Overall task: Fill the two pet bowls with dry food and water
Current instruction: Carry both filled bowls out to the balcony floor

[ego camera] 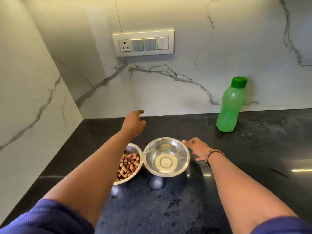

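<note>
Two steel bowls stand side by side on the black counter [168, 208]. The left bowl [135, 150] holds brown and pink dry food and is partly hidden by my left forearm. The right bowl [166, 157] holds clear water. My left hand [134, 123] hovers beyond the bowls, fingers loosely apart, holding nothing. My right hand [196, 148] is just right of the water bowl, fingertips at its rim, fingers spread and empty; a watch is on that wrist. A green plastic bottle [230, 107] with its green cap on stands at the back right against the wall.
A marble wall runs along the back and the left side, meeting in a corner. A switch panel with a socket [143, 42] is mounted on the back wall above the bowls. The counter surface shows wet patches near the bottle.
</note>
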